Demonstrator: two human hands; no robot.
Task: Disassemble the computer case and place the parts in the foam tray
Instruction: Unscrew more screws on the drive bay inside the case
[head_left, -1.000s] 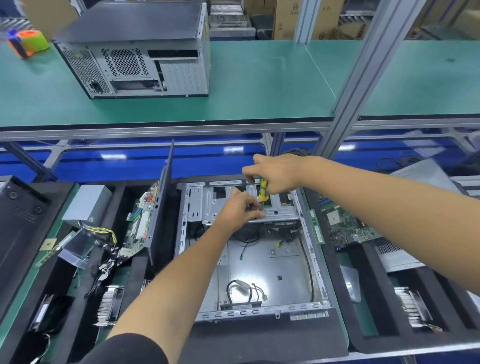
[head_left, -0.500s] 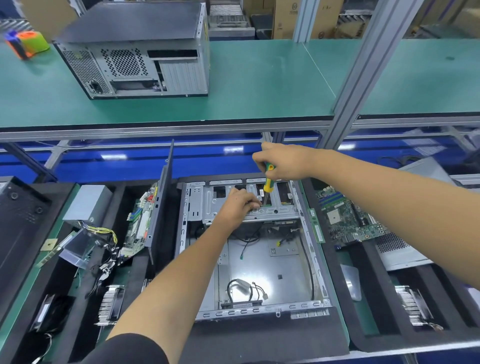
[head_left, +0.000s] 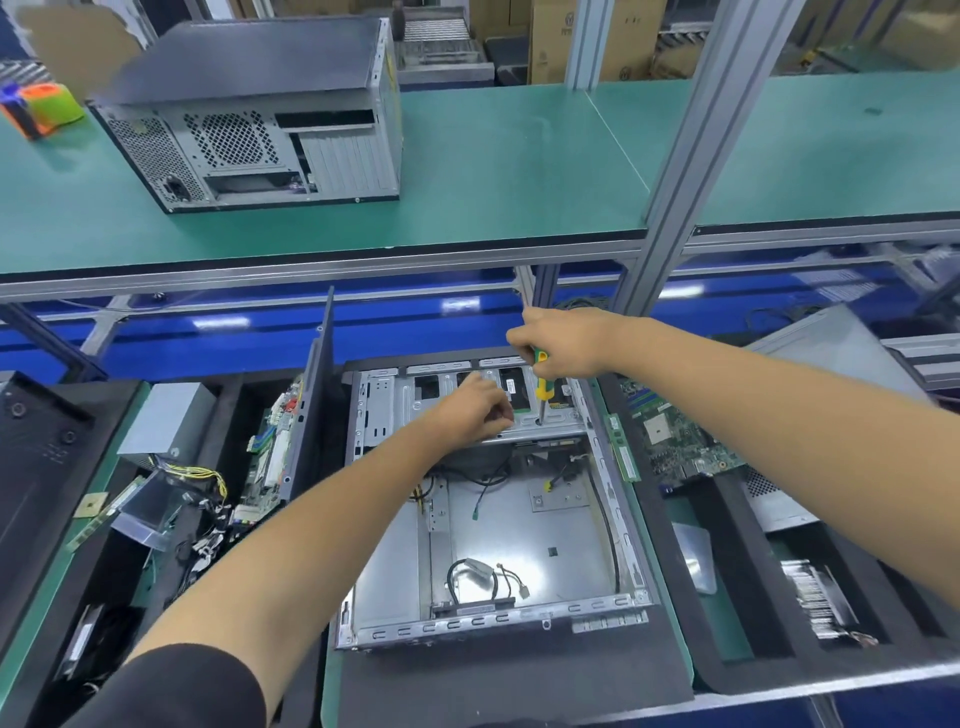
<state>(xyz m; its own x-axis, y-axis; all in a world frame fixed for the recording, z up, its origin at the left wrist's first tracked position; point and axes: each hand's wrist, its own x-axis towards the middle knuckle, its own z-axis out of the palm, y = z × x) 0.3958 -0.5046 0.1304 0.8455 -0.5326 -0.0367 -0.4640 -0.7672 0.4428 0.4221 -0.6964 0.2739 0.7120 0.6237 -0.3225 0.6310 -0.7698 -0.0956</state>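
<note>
An open computer case (head_left: 519, 525) lies flat in front of me on black foam, its metal drive cage (head_left: 415, 410) at the far end. My right hand (head_left: 566, 343) grips a yellow-green screwdriver (head_left: 541, 387) held upright, tip down on the cage's front rail. My left hand (head_left: 475, 408) rests on the cage just left of the tip, fingers curled; whether it holds anything I cannot tell. A black foam tray (head_left: 810, 670) on the right holds a motherboard (head_left: 675, 441) and a heatsink (head_left: 818, 597).
Left foam tray (head_left: 31, 525) holds a power supply (head_left: 166, 421), cables, a circuit board and an upright side panel (head_left: 314, 400). A second closed computer case (head_left: 260, 114) stands on the green upper shelf. An aluminium post (head_left: 675, 171) rises behind my right hand.
My right hand lifted the screwdriver and shifted it rightward along the cage, then set its tip down again. My left hand stayed on the cage.
</note>
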